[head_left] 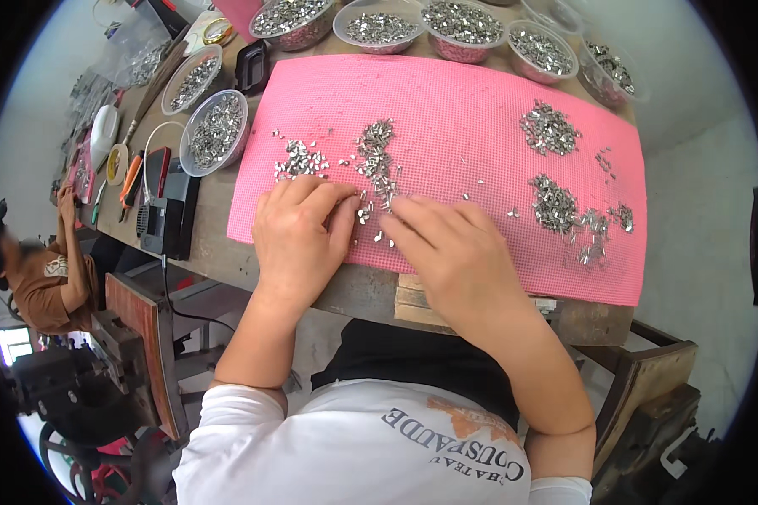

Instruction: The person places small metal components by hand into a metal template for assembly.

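Small shiny metal pieces lie in loose heaps on a pink textured mat (446, 109). My left hand (299, 231) rests at the near edge of a long heap (376, 156), its fingers curled and thumb and forefinger tips close together; whether a piece is between them is hidden. Across from it, my right hand (455, 252) reaches in with fingers stretched out and a little apart, slightly blurred, over a few scattered pieces (379, 237). A smaller heap (301, 160) sits just beyond my left hand. On the right are two larger heaps, one far (549, 128) and one nearer (554, 204).
Clear plastic bowls (379, 29) full of metal pieces line the mat's far side, with another bowl (215, 133) at its left. A black box-shaped device (164, 225) with a white cable stands on the bench. A person (50, 278) sits at the far left. Wooden blocks (417, 301) lie under the mat's front edge.
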### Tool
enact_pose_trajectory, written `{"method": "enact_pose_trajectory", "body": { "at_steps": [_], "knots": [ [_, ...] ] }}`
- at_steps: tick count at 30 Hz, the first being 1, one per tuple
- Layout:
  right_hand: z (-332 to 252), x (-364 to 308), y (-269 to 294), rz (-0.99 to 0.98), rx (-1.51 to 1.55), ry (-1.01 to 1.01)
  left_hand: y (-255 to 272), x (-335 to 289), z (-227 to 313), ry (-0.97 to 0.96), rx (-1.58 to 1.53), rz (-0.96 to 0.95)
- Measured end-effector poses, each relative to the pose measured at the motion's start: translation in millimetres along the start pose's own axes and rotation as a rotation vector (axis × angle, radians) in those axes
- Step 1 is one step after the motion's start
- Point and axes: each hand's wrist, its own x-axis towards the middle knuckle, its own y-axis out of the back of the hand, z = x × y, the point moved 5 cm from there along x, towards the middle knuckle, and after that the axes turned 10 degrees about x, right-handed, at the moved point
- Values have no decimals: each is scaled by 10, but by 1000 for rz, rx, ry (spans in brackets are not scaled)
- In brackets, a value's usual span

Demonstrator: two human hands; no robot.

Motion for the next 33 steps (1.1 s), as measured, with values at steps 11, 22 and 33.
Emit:
{"method": "enact_pose_trajectory", "body": {
  "at_steps": [11, 22, 33],
  "knots": [
    [94, -27, 23, -243, -48, -43, -77, 65, 3, -39, -136, -81],
    [226, -167, 271, -31, -118, -123, -55, 124, 253, -251, 164, -147],
    [228, -37, 97, -52, -74, -106, 9, 161, 232, -279, -109, -193]
  ]
}}
